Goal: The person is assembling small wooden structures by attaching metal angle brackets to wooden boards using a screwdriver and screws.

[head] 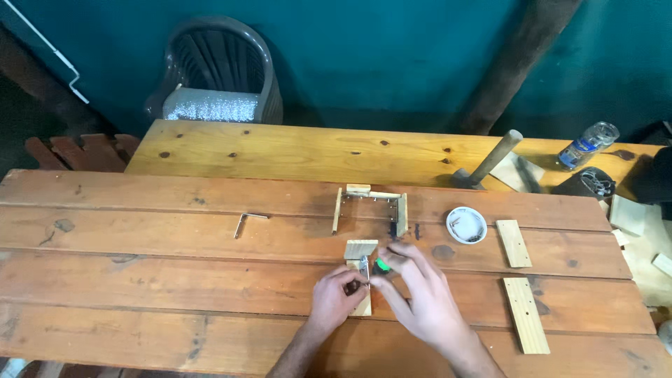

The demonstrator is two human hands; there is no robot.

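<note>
We are pinching a metal bracket [364,266] against the small wooden piece [360,250], its long axis running away from us, left hand [336,297] and right hand [420,294] both closed on it.

Two bare forearms and hands, left hand [337,295], right hand [420,297] (no sleeves, gloves, rings or watch visible).
</note>
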